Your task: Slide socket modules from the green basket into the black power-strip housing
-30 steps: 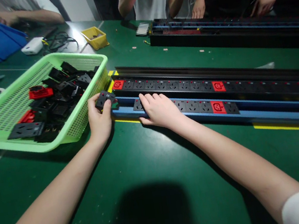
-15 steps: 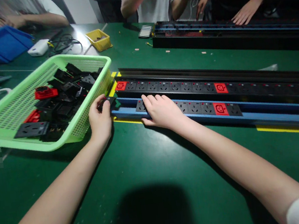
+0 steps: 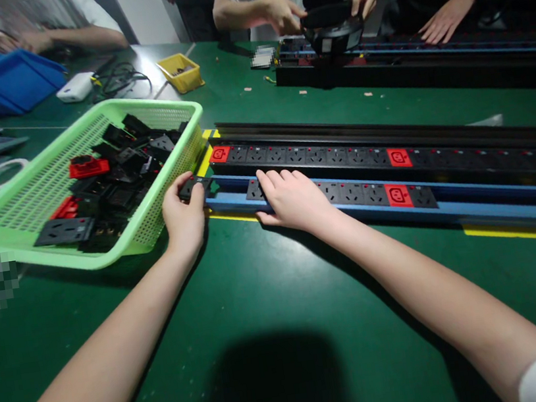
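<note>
My left hand (image 3: pixel 184 214) is closed on a black socket module (image 3: pixel 191 186), pinched at the left end of a blue rail (image 3: pixel 488 204). My right hand (image 3: pixel 295 198) lies over a row of black socket modules (image 3: pixel 354 194) seated in that rail, its thumb on the near side and its fingers across the top. A red socket (image 3: pixel 398 195) sits towards the right of this row. Just behind runs a longer black power strip (image 3: pixel 316 154) with many black sockets and red ones (image 3: pixel 399 157). My right palm hides part of the row.
Left of my hands stands a light green basket (image 3: pixel 120 253) of loose black and red modules. Further back are a blue bin (image 3: pixel 26 82), a yellow tray (image 3: pixel 180 73), a white box (image 3: pixel 76 87) and a tape roll (image 3: pixel 2 175). Co-workers' hands (image 3: pixel 447 19) are at another strip (image 3: pixel 404 72) opposite.
My hands stay almost in place, with the module in my left hand showing slightly more. Across the table, a co-worker has lowered a black headset-like object towards the far strip.
</note>
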{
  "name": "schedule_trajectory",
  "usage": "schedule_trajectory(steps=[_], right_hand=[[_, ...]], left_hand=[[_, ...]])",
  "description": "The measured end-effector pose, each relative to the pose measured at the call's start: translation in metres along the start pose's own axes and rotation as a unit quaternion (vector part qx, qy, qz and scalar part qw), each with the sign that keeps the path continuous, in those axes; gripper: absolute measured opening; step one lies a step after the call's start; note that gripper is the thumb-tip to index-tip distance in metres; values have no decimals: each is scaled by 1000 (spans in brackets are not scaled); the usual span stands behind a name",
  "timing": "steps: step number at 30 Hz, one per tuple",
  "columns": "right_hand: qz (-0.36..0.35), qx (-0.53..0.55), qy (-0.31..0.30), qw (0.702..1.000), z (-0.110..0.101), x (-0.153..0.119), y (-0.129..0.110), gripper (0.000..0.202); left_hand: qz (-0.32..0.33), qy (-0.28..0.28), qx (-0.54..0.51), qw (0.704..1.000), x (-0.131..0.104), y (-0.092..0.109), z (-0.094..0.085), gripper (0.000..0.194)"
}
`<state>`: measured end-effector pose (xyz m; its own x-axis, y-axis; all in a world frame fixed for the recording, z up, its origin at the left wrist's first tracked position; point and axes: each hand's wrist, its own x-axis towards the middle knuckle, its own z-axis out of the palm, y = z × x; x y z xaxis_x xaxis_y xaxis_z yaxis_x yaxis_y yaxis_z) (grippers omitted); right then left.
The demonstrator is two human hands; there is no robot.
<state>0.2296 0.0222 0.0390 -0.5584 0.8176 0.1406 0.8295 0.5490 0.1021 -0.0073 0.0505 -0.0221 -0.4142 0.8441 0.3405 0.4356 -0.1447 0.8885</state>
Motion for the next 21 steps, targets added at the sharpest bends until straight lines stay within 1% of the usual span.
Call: schedule_trajectory(steps=[5,13,21], right_hand=[[0,1,-7,1000,-2,1,0,78],[1,4,-11,1000,-1,1,1,79],[1,5,-10,1000,0,0,0,80]], left_hand=[[6,-10,13,1000,-1,4,-1,34],[8,-21,17,1000,1,3,0,36],[-2,-30,-11,999,3,2,0,39]])
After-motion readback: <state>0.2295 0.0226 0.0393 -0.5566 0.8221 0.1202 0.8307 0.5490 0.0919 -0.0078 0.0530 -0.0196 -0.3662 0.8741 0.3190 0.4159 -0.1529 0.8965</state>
